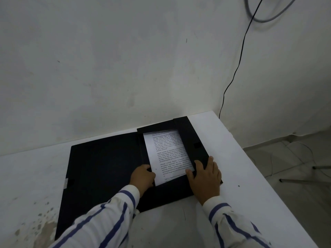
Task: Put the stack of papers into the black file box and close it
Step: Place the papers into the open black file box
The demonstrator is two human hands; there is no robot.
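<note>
Step in hand, as judged: seating the stack of papers [167, 154] flat in the tray of the black file box [100, 176] and tucking the inner flaps over it, ahead of closing the cover.

Left hand [142, 178]: fingers curled at the near-left corner of the sheets, by the box spine; whether it pinches the paper or only presses it, cannot tell. Right hand [206, 178]: open, spread flat on the right-hand flap [192, 140], holding it down; grasping nothing.

Location: box lies opened flat toward the far right corner of the white surface [232, 158], its far end near the wall [125, 59]. Papers sit inside the right half, framed by black flaps on the far, right and near sides.

Appearance: matte black box, wide cover panel spread to the left with a small pale label [66, 182] at its left edge; a small square patch on the right flap, probably the fastener. Top sheet white, printed in dense paragraphs, appears flat and uncreased.

To do well: keep the sheets squared against the spine, press all flaps flat so no corner rides up, then fold the cover over from the left and align its edge with the fastener patch.

Risk: a sheet corner catching under the near flap.
</note>
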